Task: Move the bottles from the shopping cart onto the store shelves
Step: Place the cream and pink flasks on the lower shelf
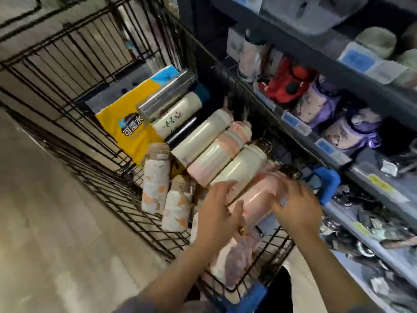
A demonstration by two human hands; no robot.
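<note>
A pink bottle [259, 199] lies on its side in the near end of the wire shopping cart [94, 123], its long axis running from lower left up toward the upper right, with the far end aimed at the store shelves [352, 163]. The left hand [217, 213] cups its near left side with curled fingers, and the right hand [297, 208] wraps over its right side; motion blur hides the exact finger contact. Just beyond it a row of cream and pink bottles [216, 150] lies parallel, caps toward the shelves, then a floral cream bottle [176, 116] and a steel flask [167, 96]. Two patterned bottles [155, 179] lie to the left. A yellow package [121, 123] rests beneath. The cart's right wire wall stands between the bottle and the shelves.
</note>
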